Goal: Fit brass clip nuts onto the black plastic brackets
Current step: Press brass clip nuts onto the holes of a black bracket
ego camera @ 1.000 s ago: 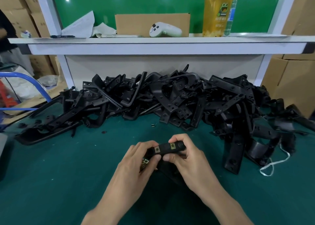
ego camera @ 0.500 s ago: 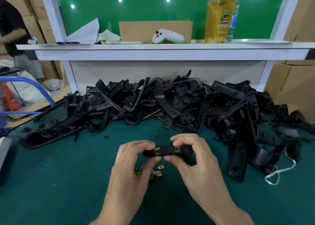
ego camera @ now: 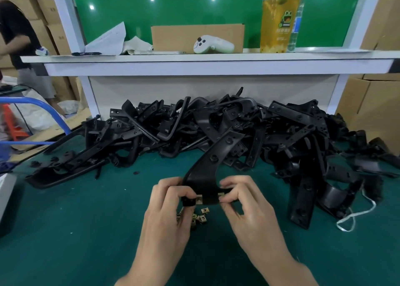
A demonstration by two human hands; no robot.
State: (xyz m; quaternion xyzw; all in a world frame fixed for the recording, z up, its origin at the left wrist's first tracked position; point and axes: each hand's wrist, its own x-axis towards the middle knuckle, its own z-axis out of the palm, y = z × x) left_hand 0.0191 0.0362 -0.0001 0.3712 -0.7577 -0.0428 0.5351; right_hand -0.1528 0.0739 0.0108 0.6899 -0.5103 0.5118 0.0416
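Two hands meet on the low crossbar of one black bracket (ego camera: pixel 207 168), forearms angling in from below. The left hand (ego camera: pixel 171 201) pinches the bar's left end and the right hand (ego camera: pixel 244 201) its right, thumb beside a brass clip nut (ego camera: pixel 220 195). A second nut (ego camera: pixel 199 199) sits just inside the left fingers. The bracket's arm rises above the grip. Directly beneath, loose clip nuts (ego camera: pixel 200 217) lie on the green mat (ego camera: pixel 86 231); the bracket pile (ego camera: pixel 281 134) sits beyond.
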